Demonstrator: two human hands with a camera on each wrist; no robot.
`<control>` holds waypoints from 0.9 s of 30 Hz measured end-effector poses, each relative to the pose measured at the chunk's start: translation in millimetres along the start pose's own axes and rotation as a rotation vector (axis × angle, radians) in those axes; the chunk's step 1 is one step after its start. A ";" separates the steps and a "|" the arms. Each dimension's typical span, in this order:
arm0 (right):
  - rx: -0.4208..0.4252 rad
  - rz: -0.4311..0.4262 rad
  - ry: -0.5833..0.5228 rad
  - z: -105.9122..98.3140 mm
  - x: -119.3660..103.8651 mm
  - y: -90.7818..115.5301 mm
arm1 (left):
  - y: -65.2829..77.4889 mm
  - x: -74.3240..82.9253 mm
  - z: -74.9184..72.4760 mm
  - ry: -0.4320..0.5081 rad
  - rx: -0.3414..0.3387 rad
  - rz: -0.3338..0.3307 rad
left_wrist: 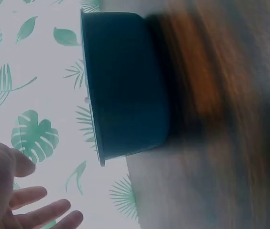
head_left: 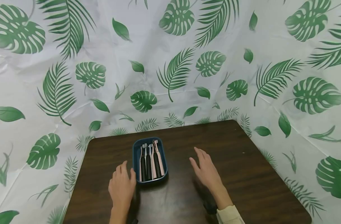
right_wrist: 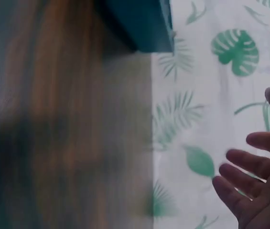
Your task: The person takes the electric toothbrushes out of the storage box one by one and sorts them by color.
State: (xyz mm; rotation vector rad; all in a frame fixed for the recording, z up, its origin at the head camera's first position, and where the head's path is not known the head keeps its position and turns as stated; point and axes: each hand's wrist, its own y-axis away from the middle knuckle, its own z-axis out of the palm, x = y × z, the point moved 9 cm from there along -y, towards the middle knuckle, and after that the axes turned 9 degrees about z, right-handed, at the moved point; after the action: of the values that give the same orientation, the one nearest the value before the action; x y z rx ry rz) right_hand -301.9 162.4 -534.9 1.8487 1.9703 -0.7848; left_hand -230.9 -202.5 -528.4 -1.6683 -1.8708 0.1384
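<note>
A dark blue rectangular tray [head_left: 135, 161] with rounded corners sits left of the table's middle. Inside it several toothbrushes lie side by side, among them a black-handled toothbrush [head_left: 149, 168] and a pink toothbrush [head_left: 159, 160], heads toward the far end. My left hand [head_left: 121, 183] hovers beside the tray's near left side, fingers loosely extended and holding nothing. Over the table to the right of the tray, my right hand [head_left: 206, 171] has its fingers spread, with nothing in them. The left wrist view shows the tray's outer wall [left_wrist: 125, 81] close by.
The brown wood-grain table [head_left: 187, 193] ends at a back edge behind the tray. A white cloth with green leaf prints [head_left: 117, 77] hangs behind and around the table. A dark band [head_left: 210, 207] sits at my right wrist, beside a cream sleeve [head_left: 229, 214].
</note>
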 end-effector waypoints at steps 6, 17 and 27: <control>-0.044 0.008 -0.074 10.1 -36.3 -12.1 | -0.3 -8.9 11.1 0.054 -0.014 -0.081; -0.144 0.036 -0.072 41.7 -88.7 -26.3 | 17.4 -21.2 40.9 0.109 -0.141 -0.128; -0.251 0.091 0.012 94.6 -124.5 -38.8 | 16.7 -29.3 41.6 0.142 -0.099 -0.163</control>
State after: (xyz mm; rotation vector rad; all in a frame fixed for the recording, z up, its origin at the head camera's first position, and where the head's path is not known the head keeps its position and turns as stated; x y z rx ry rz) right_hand -339.3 5.7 -531.1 1.7822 1.8791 -0.4768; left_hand -237.3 -213.1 -580.6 -1.5389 -1.9221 -0.1390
